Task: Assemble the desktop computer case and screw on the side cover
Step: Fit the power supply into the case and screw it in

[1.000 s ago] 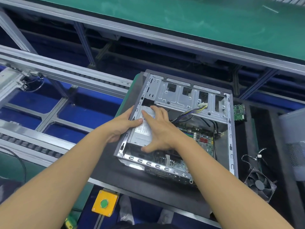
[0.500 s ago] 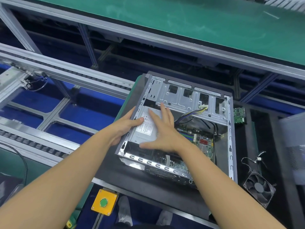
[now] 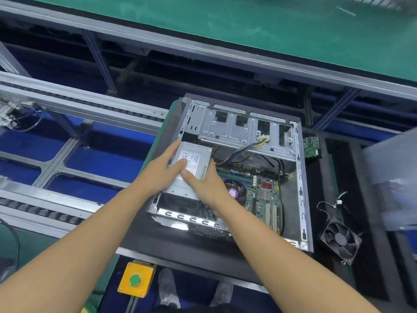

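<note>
An open grey computer case [image 3: 300, 177] lies on its side on a black mat, its motherboard [image 3: 264, 195] exposed. A silver power supply [image 3: 194, 159] with a white label sits in the case's left part, its coloured cable bundle [image 3: 246, 150] running to the right. My left hand [image 3: 164, 170] grips the supply's left edge, thumb on the label. My right hand [image 3: 203, 184] holds its right and near side, fingers along the edge. The side cover [image 3: 392, 177], a grey perforated panel, shows blurred at the far right.
A loose black fan [image 3: 340, 240] with wires lies right of the case. A small green circuit board [image 3: 312, 146] sits behind the case's right corner. A yellow box with a green button [image 3: 135, 280] hangs below the mat. Conveyor rails [image 3: 67, 105] run to the left.
My right hand has slid from lying flat on top of the power supply to gripping its right edge, uncovering the label. My left hand shifted further onto the supply.
</note>
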Motion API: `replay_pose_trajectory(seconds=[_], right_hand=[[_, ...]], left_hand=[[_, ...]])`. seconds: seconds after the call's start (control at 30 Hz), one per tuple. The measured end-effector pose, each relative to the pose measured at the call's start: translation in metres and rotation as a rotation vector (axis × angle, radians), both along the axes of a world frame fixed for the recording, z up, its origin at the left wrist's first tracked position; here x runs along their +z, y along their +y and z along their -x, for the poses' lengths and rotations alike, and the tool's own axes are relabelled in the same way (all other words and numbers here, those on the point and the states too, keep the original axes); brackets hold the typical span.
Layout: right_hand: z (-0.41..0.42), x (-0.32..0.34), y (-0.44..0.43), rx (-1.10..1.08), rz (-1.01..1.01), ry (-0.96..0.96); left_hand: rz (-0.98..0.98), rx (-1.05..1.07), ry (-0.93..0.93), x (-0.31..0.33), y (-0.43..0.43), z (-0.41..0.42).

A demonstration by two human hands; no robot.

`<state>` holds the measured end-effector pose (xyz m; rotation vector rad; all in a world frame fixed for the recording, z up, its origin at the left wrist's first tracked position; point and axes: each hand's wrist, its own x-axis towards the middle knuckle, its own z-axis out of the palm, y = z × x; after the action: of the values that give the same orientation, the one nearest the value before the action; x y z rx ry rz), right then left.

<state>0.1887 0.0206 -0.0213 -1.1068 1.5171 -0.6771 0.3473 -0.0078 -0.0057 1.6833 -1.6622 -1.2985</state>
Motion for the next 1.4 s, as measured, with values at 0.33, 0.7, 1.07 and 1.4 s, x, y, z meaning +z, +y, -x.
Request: replay_pose_trajectory(seconds=[0.33,0.7,1.07,1.4], right_hand=[[0.002,-0.008,0.006,-0.07,0.034,-0.077],[0.014,-0.013,0.006,-0.043,-0.109,-0.2],[-0.004,-0.01,0.004,0.043,-0.141,-0.105],[0.02,-0.006,0.008,0.164,0.075,-0.031]], left_hand=[[0.131,-0.008,-0.196,-0.013,-0.005,0.004],[0.188,-0.114,-0.584,-0.008,0.002,0.01],[0.528,-0.247,-0.965,-0.008,-0.003,0.015],[0.531,-0.26,-1.032,-0.004,0.002,0.019]])
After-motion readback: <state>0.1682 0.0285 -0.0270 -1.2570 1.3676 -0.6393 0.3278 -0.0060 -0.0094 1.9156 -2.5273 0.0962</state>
